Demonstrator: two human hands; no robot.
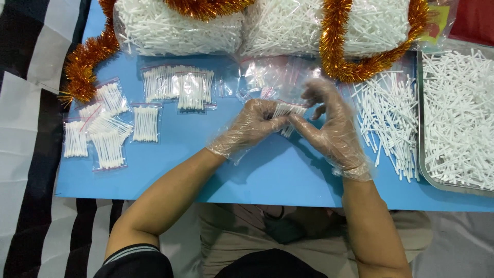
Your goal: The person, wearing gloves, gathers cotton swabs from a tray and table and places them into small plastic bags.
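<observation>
Both my hands wear clear plastic gloves and meet over the middle of the blue table (pixel 170 170). My left hand (pixel 249 126) grips a small clear bag of white cotton swabs (pixel 286 114). My right hand (pixel 332 123) pinches the same bag at its right side, fingers partly spread. A stack of empty clear bags (pixel 272 77) lies just behind my hands.
Several filled small swab bags (pixel 105 128) lie at the left, more (pixel 177 85) behind. Loose swabs (pixel 388 116) are piled at the right, beside a metal tray (pixel 423 154) full of swabs. Large swab bags (pixel 180 28) and orange tinsel (pixel 334 41) line the far edge.
</observation>
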